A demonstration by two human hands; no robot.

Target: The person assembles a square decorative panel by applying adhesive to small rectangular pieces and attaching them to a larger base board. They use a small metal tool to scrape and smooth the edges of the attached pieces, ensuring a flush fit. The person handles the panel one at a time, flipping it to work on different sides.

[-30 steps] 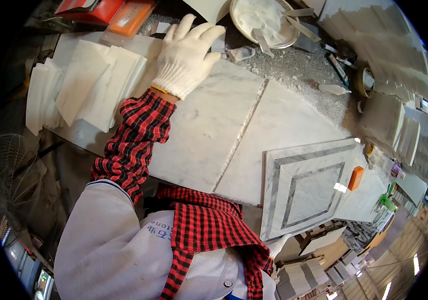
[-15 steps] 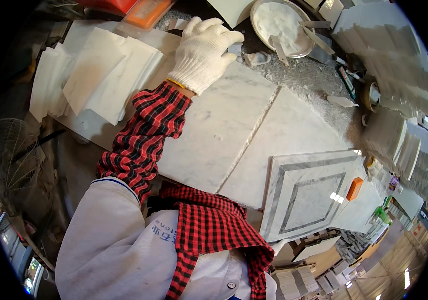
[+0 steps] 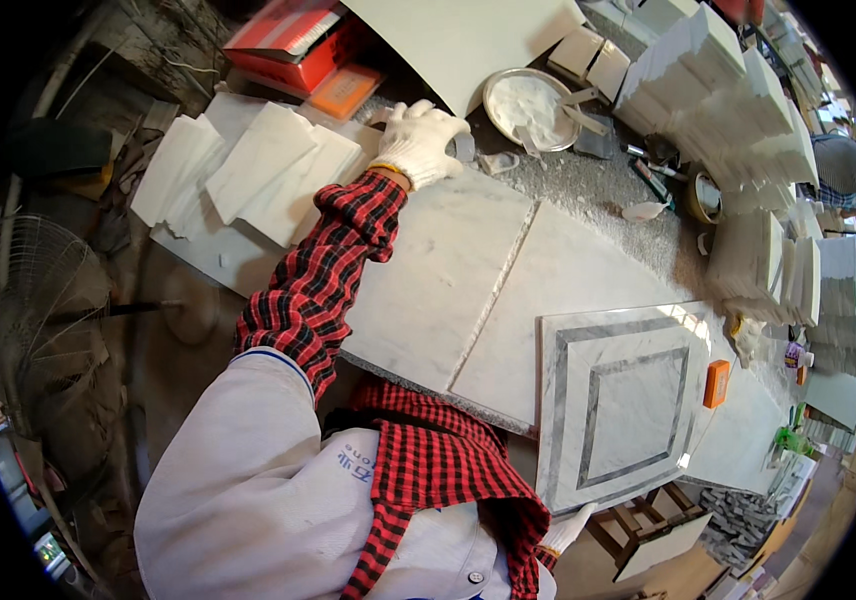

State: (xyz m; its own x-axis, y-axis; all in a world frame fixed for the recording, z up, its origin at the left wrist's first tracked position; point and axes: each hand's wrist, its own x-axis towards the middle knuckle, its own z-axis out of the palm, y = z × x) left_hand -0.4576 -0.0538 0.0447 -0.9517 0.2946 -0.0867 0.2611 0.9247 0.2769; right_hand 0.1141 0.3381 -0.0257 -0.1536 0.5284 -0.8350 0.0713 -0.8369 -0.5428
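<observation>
Near edge: right hand (image 3: 570, 528), gloved, at the lower edge of the inlaid panel (image 3: 636, 412). Most of it is hidden by the apron (image 3: 438, 462) and the panel; cannot tell how far the fingers close or whether they bear on the edge. Panel lies tilted to the view, to the right of the pale slab (image 3: 426, 285); orange block (image 3: 716, 384) near its right edge.

Farther: left hand (image 3: 420, 142), gloved, at the slab's far edge — thumb apart from the fingers, palm down, fingertips bent out of sight. Cannot tell if anything is held. Small grey piece (image 3: 464, 148) just beside the thumb, right of the grip; contact unclear. Loose tiles (image 3: 266, 165) to the left of that hand.

Step in hand (judgement): a reach with the left hand, the right probably minding the panel. Next move would call for a clear finger placement and a steady panel.

Farthest: orange case (image 3: 346, 92), bowl (image 3: 487, 100) of white material, stacked tiles (image 3: 718, 95).
</observation>
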